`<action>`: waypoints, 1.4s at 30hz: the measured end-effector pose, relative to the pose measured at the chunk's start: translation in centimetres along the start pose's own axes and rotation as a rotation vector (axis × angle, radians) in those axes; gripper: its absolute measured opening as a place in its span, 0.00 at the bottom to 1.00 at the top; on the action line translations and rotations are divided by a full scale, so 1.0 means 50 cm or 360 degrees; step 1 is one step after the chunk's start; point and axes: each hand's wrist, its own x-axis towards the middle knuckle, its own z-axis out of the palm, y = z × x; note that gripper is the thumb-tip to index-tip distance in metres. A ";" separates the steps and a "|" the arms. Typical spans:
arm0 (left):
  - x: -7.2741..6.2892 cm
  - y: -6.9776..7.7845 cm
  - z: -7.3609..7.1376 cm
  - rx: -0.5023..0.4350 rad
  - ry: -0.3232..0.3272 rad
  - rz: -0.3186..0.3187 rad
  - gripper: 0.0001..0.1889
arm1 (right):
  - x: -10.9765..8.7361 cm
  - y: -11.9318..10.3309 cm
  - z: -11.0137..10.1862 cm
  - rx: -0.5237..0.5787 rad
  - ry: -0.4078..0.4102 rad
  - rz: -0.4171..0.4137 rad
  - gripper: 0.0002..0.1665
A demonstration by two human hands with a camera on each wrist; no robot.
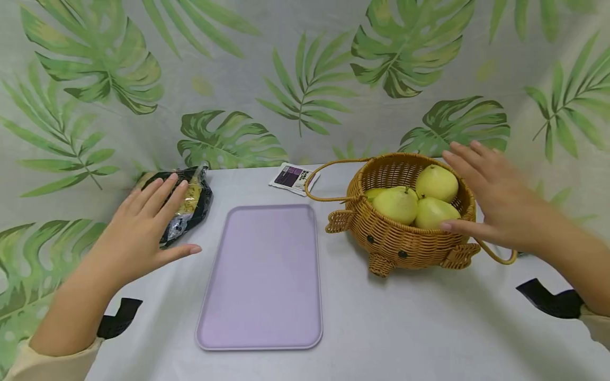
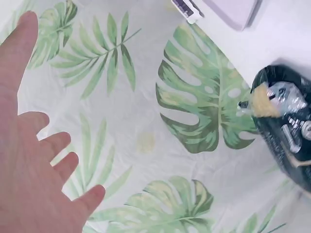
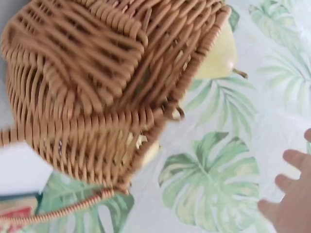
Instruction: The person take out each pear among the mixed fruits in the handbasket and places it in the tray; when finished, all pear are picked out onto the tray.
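A leaf-print cloth [image 1: 305,95] fills the top of my view, and below it spreads the white desk [image 1: 429,328]. At right of centre sits my pig-faced wicker basket [image 1: 421,246], its handles splayed to either side. The pale lilac tray [image 1: 262,275] lies bare at lower centre, left of the basket.

My left hand [image 1: 147,233] hangs at the left, fingers straight, thumb spread, holding nothing; my right hand [image 1: 505,201] is likewise spread and empty at the basket's right side. They are well apart. I cannot tell whether my right thumb touches anything.

Beyond my left hand lies a black packaging bag [image 1: 193,203]. At least three yellow-green pears [image 1: 395,205] rest inside the basket, and a small printed sachet [image 1: 290,177] lies at upper centre.

I judge this the approach, with nothing grasped yet; taking a pear would call for curling my right fingers around it, clear of the rim.
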 end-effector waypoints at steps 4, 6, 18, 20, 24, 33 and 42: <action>-0.023 0.007 0.040 -0.0147 0.0084 -0.0027 0.53 | 0.007 -0.007 0.022 0.0291 0.0024 -0.0003 0.55; -0.037 0.013 0.066 -0.0221 0.0084 -0.0070 0.53 | 0.011 -0.011 0.033 0.0414 -0.0007 0.0070 0.56; -0.104 0.049 0.189 -0.0826 -0.0321 -0.0482 0.49 | 0.039 -0.005 0.089 0.0679 -0.0091 0.0438 0.52; -0.109 0.052 0.198 -0.0908 -0.0366 -0.0514 0.48 | 0.039 0.000 0.095 0.0731 -0.0094 0.0445 0.50; -0.118 0.055 0.216 -0.1025 -0.0409 -0.0524 0.46 | 0.039 0.011 0.108 0.0796 -0.0088 0.0449 0.47; -0.138 0.046 0.245 -0.1198 -0.0449 -0.0563 0.43 | 0.042 0.024 0.129 0.0886 -0.0101 0.0478 0.43; -0.148 0.038 0.260 -0.1395 -0.0488 -0.0593 0.39 | 0.047 0.034 0.129 0.1020 -0.0193 0.0538 0.40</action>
